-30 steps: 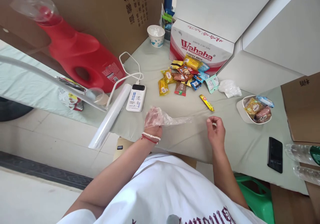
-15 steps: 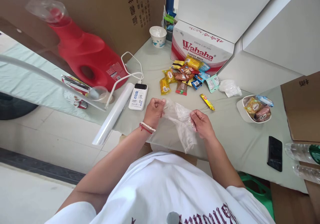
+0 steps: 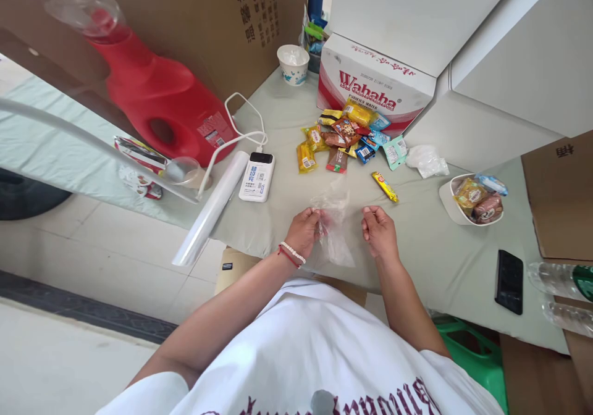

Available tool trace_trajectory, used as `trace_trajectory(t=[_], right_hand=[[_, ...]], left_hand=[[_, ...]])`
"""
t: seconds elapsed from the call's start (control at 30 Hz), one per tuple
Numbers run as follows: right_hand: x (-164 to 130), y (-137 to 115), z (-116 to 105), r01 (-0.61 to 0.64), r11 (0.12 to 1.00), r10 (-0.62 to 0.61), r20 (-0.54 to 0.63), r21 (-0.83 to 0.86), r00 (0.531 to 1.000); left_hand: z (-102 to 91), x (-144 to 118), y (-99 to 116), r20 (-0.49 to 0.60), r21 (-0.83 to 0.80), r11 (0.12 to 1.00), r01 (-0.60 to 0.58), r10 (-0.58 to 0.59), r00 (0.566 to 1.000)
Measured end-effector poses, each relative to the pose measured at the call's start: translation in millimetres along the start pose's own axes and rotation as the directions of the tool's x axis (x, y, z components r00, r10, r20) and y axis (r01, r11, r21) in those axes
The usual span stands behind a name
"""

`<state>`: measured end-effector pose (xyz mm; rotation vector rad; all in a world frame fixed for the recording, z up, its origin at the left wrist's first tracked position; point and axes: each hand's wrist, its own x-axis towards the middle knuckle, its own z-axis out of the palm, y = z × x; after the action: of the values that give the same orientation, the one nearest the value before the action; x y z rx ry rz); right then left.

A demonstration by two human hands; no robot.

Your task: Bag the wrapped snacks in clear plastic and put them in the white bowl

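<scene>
My left hand (image 3: 304, 232) pinches a thin clear plastic bag (image 3: 337, 233), which hangs crumpled over the table's front part. My right hand (image 3: 380, 232) is to the right of the bag, fingers curled and thumb against the forefinger; a gap separates it from the bag and nothing shows in it. Just beyond my right hand lies a small yellow snack stick (image 3: 384, 186). Farther back is a pile of wrapped snacks (image 3: 345, 132) in yellow, brown and blue, against a Wahaba-style red and white carton (image 3: 370, 88).
On the left are a white power bank (image 3: 256, 177) with a cable, a roll of clear film (image 3: 210, 211) and a big red jug (image 3: 162, 100). A white tub (image 3: 451, 208) of snacks, a phone (image 3: 509, 282) and plastic bottles (image 3: 556, 281) lie right. A paper cup (image 3: 293, 66) stands behind.
My right hand has let go of the bag and moved slightly right. My left hand has moved right and toward me, still holding the bag.
</scene>
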<state>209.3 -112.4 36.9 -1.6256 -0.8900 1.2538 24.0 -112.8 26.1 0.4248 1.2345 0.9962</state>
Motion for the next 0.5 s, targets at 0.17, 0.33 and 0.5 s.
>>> trace_trajectory(t=[0.17,0.33,0.5], right_hand=[[-10,-5,-22,0.173,0.969,-0.208,-0.203,-0.177,0.957],[-45,-16,-2,0.377,0.855,-0.405,-0.006,-0.357,0.914],[-21,15,22,0.325,0.877,-0.278,0.178,-0.354,0.944]], left_hand=[[-1.5,-1,-8,-0.026,0.151,0.981,-0.120,0.125,0.992],[3.3,-11,-18,0.069,0.461,0.829,-0.317,0.323,0.944],[3.3,-18,-24,0.127,0.448,0.837,-0.313,0.287,0.949]])
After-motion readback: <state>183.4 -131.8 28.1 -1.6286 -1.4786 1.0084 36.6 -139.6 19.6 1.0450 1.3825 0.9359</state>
